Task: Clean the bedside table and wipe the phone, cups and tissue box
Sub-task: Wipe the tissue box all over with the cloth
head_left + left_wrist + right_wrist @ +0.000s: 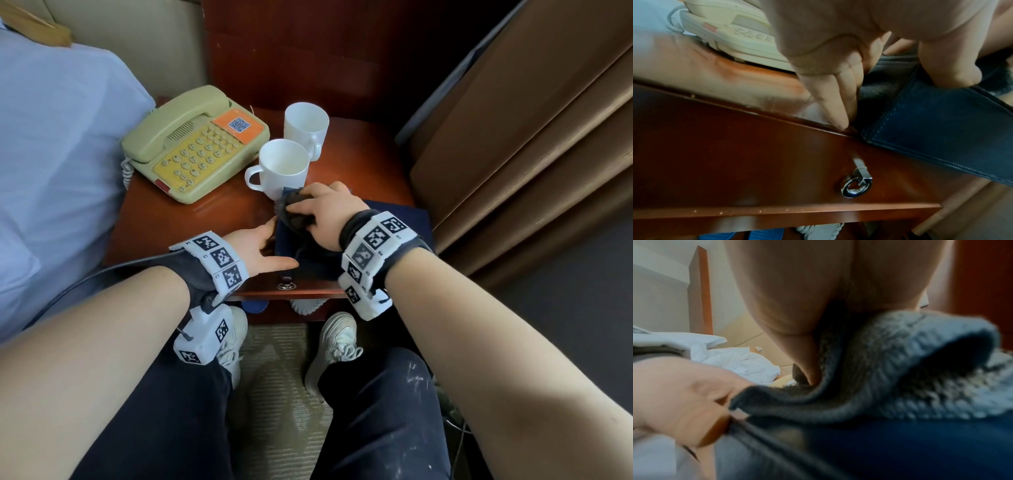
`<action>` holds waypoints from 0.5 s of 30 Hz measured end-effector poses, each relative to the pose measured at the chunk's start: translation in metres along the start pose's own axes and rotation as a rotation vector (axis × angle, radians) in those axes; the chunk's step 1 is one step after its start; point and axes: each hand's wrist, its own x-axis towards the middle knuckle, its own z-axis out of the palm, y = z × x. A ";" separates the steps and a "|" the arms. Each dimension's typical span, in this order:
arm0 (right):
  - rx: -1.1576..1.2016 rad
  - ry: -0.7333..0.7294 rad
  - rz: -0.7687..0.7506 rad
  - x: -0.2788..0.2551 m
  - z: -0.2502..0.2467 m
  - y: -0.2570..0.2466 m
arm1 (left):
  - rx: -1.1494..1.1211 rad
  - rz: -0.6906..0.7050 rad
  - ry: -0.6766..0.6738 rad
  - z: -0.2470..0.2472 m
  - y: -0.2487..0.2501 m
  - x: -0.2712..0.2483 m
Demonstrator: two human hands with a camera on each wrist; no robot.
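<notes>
Dark red wood panel (291, 51) behind, brown curtains (531, 137) right, white bedding (51, 154) left, beige ribbed carpet (284, 394) below

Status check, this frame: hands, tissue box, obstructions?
Left hand bracing dark blue leather tissue box. Right hand gripping dark grey cloth on it. White ceramic mug close behind.

The setting looks like a hotel bedroom. A reddish wooden bedside table (191, 222) with a metal ring pull (856, 186) on its drawer stands tight against a bed (51, 154) made up in white linen, with a beige padded headboard (120, 41) behind and white pillows (740, 360) further along. On the table sit a beige corded telephone (195, 144) bearing an orange QR-code sticker (238, 125) and two matching white mugs (281, 168). Heavy brown curtains (531, 137) hang at the right, dark wood panelling (291, 51) backs the table, and ribbed carpet (277, 377) covers the floor.
</notes>
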 end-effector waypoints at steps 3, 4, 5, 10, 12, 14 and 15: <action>-0.044 -0.039 -0.012 0.005 -0.005 0.001 | 0.017 -0.010 -0.007 -0.001 0.004 -0.002; -0.058 -0.039 0.007 0.006 -0.007 0.002 | 0.019 -0.014 -0.007 -0.002 0.004 -0.003; -0.064 -0.033 0.039 0.007 -0.008 0.003 | 0.020 -0.018 -0.005 -0.002 0.005 -0.003; -0.071 -0.063 0.066 0.013 -0.010 -0.001 | 0.046 -0.026 0.021 -0.001 0.013 -0.006; -0.087 -0.104 0.016 0.012 -0.010 0.004 | 0.064 -0.043 0.038 0.000 0.017 -0.005; -0.076 -0.109 0.029 0.008 -0.010 0.018 | 0.056 -0.056 0.029 -0.002 0.020 -0.003; -0.055 -0.090 0.064 0.006 -0.009 0.029 | 0.049 -0.064 0.022 -0.003 0.021 -0.003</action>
